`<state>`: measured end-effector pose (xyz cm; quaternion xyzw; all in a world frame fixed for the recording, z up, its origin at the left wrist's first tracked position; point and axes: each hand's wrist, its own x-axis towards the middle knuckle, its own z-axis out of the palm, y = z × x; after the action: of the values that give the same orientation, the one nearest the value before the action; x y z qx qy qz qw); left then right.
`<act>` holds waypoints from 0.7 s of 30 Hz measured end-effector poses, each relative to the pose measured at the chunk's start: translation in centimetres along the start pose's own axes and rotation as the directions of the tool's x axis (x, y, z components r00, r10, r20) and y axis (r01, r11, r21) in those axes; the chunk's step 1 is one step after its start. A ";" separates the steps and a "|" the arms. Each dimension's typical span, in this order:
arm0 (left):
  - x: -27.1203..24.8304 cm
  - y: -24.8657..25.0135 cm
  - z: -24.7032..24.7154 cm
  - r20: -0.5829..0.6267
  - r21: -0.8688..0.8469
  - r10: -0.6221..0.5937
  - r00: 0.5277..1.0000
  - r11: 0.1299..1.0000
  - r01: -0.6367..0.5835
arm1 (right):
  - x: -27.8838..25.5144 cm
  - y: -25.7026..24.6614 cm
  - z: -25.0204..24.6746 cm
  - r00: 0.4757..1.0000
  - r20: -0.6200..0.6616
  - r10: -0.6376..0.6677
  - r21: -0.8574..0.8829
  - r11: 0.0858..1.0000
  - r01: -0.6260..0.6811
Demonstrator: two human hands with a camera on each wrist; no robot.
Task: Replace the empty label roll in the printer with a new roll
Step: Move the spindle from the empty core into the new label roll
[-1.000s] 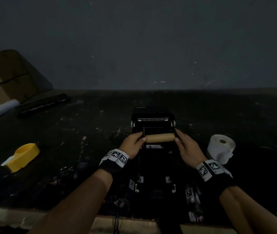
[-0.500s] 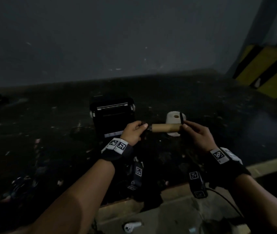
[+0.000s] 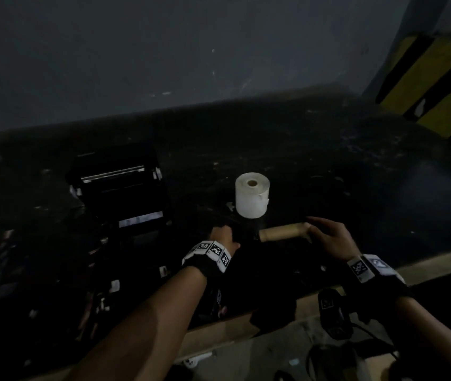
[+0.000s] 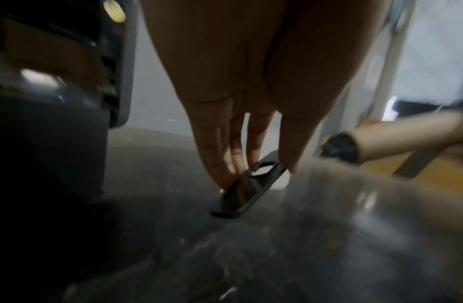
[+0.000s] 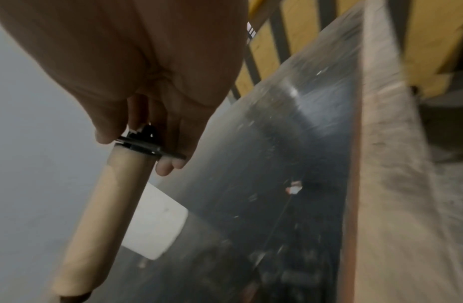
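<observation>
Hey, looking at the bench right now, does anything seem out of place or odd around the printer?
Nothing looks damaged or spilled. The printer stands open with no roll inside. The empty cardboard core is out, held by the right hand. The left hand pinches a loose black plastic piece. The new white roll stands on end.

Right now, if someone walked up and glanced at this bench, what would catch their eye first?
The white label roll standing on end on the dark bench, the brightest thing there. In front of it, the right hand holds the bare cardboard core by one end, while the left hand pinches a black plastic piece. The open printer sits to the left.
</observation>
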<state>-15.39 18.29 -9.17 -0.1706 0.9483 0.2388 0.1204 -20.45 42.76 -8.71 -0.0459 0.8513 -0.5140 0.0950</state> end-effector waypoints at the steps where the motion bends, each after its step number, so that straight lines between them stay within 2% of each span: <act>1: 0.5 0.2 0.6 0.016 0.052 -0.043 0.999 0.998 0.042 | 0.9 0.7 0.0 1.000 0.015 0.018 0.010 1.000 -0.018; 4: 1.8 0.5 1.4 0.015 0.115 -0.143 0.990 0.983 0.140 | 3.7 2.3 0.1 0.999 0.036 0.007 -0.005 1.000 -0.007; 8: 2.8 -0.5 2.0 0.041 0.138 -0.209 0.977 0.970 0.202 | 5.7 2.6 0.4 0.989 0.133 -0.059 -0.055 0.996 0.067; 14: 3.4 -1.2 1.6 0.065 0.122 -0.156 0.986 0.982 0.147 | 7.2 1.5 1.7 0.979 0.182 -0.092 -0.033 0.994 0.100; 17: 3.4 -0.8 -0.4 0.145 -0.076 -0.036 0.989 0.996 0.047 | 7.8 0.9 2.1 0.976 0.208 -0.059 0.033 0.998 0.053; 19: 3.3 -0.2 -1.9 0.232 -0.285 0.051 0.971 0.958 0.018 | 8.3 0.4 2.1 0.970 0.240 -0.029 0.103 0.995 0.005; 21: 3.4 0.4 -2.8 0.263 -0.368 0.117 0.958 0.930 -0.013 | 8.4 -0.1 2.0 0.959 0.284 -0.006 0.165 0.985 -0.042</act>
<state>-19.03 16.34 -7.61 -0.1225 0.8664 0.4354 0.2117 -28.29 39.49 -10.47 -0.1030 0.7826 -0.5716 0.2241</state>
